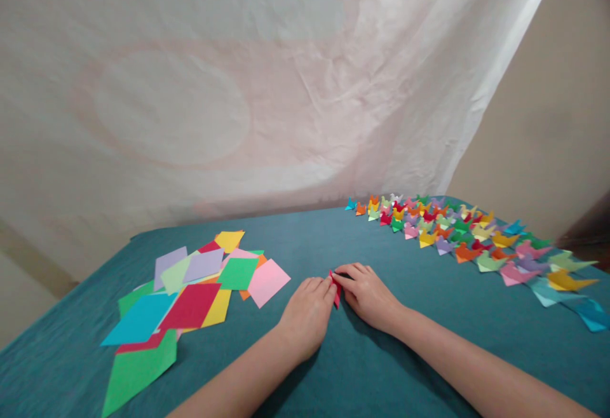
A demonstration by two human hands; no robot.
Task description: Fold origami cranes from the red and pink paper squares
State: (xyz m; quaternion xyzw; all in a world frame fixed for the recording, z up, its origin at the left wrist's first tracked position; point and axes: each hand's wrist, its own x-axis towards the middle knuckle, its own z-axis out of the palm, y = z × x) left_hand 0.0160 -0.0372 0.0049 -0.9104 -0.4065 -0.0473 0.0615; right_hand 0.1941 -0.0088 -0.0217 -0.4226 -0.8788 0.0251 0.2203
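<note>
A small red piece of folded paper lies between my two hands near the middle of the table, narrow and pointed at both visible ends. My left hand presses its fingertips on the paper's left side. From the right, the thumb and fingers of my right hand close on the upper part of the same paper. Some of the paper is hidden under my fingers.
Loose coloured paper squares lie overlapped at the left. Several rows of folded paper birds stand along the right side. A teal cloth covers the table, and a pale curtain hangs behind it.
</note>
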